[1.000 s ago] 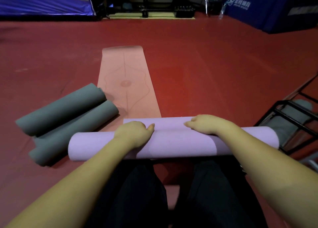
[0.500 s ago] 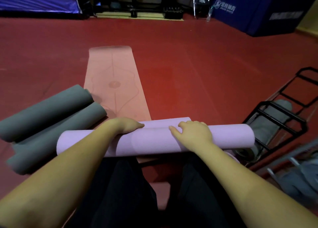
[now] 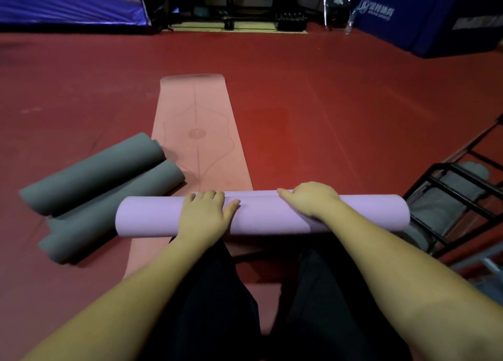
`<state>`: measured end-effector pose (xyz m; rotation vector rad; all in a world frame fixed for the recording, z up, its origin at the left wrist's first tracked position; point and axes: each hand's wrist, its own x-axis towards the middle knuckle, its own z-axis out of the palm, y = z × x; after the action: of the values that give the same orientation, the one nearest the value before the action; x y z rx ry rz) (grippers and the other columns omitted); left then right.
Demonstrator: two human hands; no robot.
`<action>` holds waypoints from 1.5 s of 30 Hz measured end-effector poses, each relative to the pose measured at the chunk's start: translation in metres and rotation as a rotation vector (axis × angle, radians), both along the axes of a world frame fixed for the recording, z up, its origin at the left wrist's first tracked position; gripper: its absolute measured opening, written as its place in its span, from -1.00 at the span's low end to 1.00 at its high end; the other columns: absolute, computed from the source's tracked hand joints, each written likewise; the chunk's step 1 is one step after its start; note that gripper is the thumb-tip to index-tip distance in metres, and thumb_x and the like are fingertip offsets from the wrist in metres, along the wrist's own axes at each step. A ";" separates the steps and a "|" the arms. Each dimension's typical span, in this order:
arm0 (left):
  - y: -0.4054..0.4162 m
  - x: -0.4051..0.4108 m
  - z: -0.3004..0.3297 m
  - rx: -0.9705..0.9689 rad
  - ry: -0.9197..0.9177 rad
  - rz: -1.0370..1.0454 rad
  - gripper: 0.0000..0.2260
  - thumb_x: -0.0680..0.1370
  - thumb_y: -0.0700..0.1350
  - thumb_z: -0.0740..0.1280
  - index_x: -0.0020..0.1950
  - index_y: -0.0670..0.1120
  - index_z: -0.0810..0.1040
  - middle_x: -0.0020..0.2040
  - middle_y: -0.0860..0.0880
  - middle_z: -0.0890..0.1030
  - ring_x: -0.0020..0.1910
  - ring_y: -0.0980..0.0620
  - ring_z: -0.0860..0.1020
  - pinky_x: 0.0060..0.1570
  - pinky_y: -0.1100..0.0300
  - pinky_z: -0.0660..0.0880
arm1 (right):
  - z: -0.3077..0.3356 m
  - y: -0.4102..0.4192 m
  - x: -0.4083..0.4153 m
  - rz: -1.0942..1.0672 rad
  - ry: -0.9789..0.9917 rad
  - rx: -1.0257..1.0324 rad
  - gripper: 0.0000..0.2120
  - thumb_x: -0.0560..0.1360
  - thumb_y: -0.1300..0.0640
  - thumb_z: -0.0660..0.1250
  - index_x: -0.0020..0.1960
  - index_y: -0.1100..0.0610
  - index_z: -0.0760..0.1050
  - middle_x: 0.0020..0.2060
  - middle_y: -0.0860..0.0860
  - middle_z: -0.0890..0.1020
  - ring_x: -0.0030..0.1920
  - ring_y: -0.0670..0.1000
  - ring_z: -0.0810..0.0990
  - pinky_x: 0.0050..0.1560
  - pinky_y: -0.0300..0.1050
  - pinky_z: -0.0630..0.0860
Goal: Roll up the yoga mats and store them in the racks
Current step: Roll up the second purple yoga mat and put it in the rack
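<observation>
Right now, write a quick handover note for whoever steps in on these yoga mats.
Left hand and right hand both rest on top of the purple mat roll, which looks fully rolled and lies across the flat pink mat.
Done: purple rolled; two grey rolls lie on the floor to the left; one grey roll already sits in the black rack on the right.
Left: rack the purple roll and both grey ones, then roll and rack the pink mat.
</observation>
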<state>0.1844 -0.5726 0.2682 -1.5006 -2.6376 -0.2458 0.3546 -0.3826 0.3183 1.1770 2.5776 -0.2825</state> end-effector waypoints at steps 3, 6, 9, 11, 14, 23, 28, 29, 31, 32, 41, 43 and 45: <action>0.011 0.000 0.013 -0.067 -0.021 0.034 -0.34 0.52 0.30 -0.20 -0.09 -0.06 0.59 -0.10 -0.06 0.64 -0.05 -0.15 0.56 -0.03 -0.01 0.33 | 0.013 0.001 -0.003 -0.018 -0.023 -0.077 -0.30 0.58 -0.34 -0.06 0.31 0.16 0.53 0.31 0.16 0.55 0.26 0.18 0.52 0.13 0.02 0.41; 0.010 0.000 0.020 -0.042 -0.037 0.025 -0.31 0.48 0.30 -0.24 -0.12 -0.06 0.58 -0.09 -0.05 0.63 -0.03 -0.14 0.56 -0.02 0.00 0.32 | 0.022 0.000 0.002 -0.025 -0.043 -0.112 -0.31 0.60 -0.31 -0.05 0.34 0.18 0.51 0.34 0.18 0.51 0.28 0.18 0.50 0.19 0.03 0.40; 0.008 0.003 0.024 -0.040 -0.029 0.009 -0.33 0.50 0.30 -0.23 -0.14 -0.06 0.57 -0.09 -0.06 0.63 -0.04 -0.14 0.55 -0.02 -0.01 0.32 | 0.027 -0.004 0.007 -0.014 -0.043 -0.115 -0.31 0.61 -0.31 -0.06 0.37 0.19 0.48 0.38 0.19 0.48 0.32 0.18 0.48 0.25 0.04 0.39; 0.005 0.007 0.030 -0.057 -0.021 0.009 -0.40 0.59 0.27 -0.14 -0.13 -0.06 0.57 -0.06 -0.06 0.63 -0.02 -0.14 0.55 -0.01 0.00 0.32 | 0.032 -0.007 0.009 -0.012 -0.044 -0.142 -0.32 0.62 -0.29 -0.06 0.40 0.19 0.45 0.41 0.18 0.44 0.36 0.18 0.44 0.30 0.03 0.35; 0.000 0.014 0.042 -0.075 -0.039 0.010 -0.48 0.65 0.21 -0.04 -0.09 -0.07 0.58 0.00 -0.09 0.63 0.02 -0.15 0.55 0.01 0.01 0.33 | 0.041 -0.009 0.012 -0.010 -0.071 -0.232 -0.35 0.63 -0.26 -0.05 0.46 0.17 0.39 0.47 0.16 0.37 0.43 0.15 0.38 0.36 0.01 0.28; -0.009 0.020 0.052 -0.306 -0.255 0.068 -0.38 0.65 0.26 -0.12 0.13 -0.10 0.60 0.17 -0.17 0.61 0.16 -0.18 0.53 0.12 0.01 0.41 | 0.025 -0.010 0.020 0.029 -0.073 -0.264 -0.36 0.60 -0.33 0.00 0.41 0.10 0.45 0.44 0.07 0.43 0.41 0.12 0.39 0.37 0.03 0.31; 0.013 -0.001 0.059 -0.448 -0.398 0.074 -0.34 0.65 0.28 -0.10 0.33 -0.18 0.52 0.38 -0.22 0.49 0.32 -0.20 0.46 0.27 -0.01 0.35 | 0.021 -0.017 0.028 0.107 0.207 -0.002 -0.61 0.62 -0.23 0.07 -0.16 0.03 0.45 -0.16 -0.04 0.43 0.04 0.14 0.53 -0.08 -0.03 0.36; 0.018 -0.003 0.062 -0.479 -0.435 0.078 -0.35 0.66 0.26 -0.08 0.40 -0.20 0.46 0.44 -0.23 0.42 0.38 -0.20 0.41 0.32 0.00 0.30 | 0.021 -0.021 0.030 0.109 0.209 0.015 -0.60 0.61 -0.25 0.07 -0.16 0.01 0.44 -0.15 -0.05 0.43 0.03 0.13 0.52 -0.08 -0.02 0.36; 0.029 -0.007 0.068 -0.517 -0.522 0.094 -0.39 0.67 0.23 -0.02 0.49 -0.19 0.37 0.53 -0.19 0.31 0.48 -0.17 0.31 0.41 0.03 0.22 | 0.017 -0.031 0.036 0.111 0.168 0.052 -0.54 0.59 -0.30 0.03 -0.02 0.02 0.50 -0.03 0.00 0.51 0.09 0.14 0.51 0.02 0.01 0.39; 0.034 -0.010 0.069 -0.527 -0.579 0.107 -0.41 0.67 0.22 0.02 0.50 -0.17 0.36 0.54 -0.16 0.29 0.50 -0.14 0.28 0.43 0.04 0.19 | 0.014 -0.036 0.038 0.116 0.142 0.095 -0.50 0.59 -0.32 0.01 0.07 0.04 0.52 0.03 0.04 0.54 0.12 0.15 0.51 0.08 0.02 0.38; 0.054 -0.020 0.058 -0.462 -0.536 0.101 -0.45 0.68 0.21 -0.02 0.34 -0.15 0.52 0.42 -0.18 0.46 0.37 -0.16 0.42 0.30 0.00 0.32 | -0.005 -0.033 0.029 0.057 0.177 0.298 -0.46 0.58 -0.31 0.00 0.07 0.06 0.57 0.02 0.06 0.64 0.06 0.16 0.57 0.04 0.00 0.33; 0.048 -0.020 0.053 -0.268 -0.333 0.085 -0.47 0.69 0.18 -0.04 0.11 -0.15 0.59 0.17 -0.21 0.60 0.12 -0.18 0.52 0.08 0.01 0.41 | -0.005 -0.029 0.024 0.058 0.179 0.261 -0.45 0.58 -0.31 -0.01 0.05 0.08 0.57 0.02 0.08 0.64 0.06 0.17 0.57 0.03 0.01 0.33; 0.037 -0.018 0.047 -0.096 -0.247 0.090 -0.49 0.68 0.15 -0.01 -0.03 -0.15 0.59 -0.01 -0.18 0.63 -0.04 -0.18 0.53 -0.07 0.03 0.42 | -0.006 -0.026 0.019 0.062 0.183 0.236 -0.44 0.58 -0.31 -0.02 0.02 0.08 0.56 0.01 0.08 0.64 0.05 0.17 0.57 0.00 0.01 0.32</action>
<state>0.1662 -0.5355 0.3155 -1.4590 -2.9404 -0.3208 0.3731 -0.4085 0.3120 1.1954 2.8651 -0.0753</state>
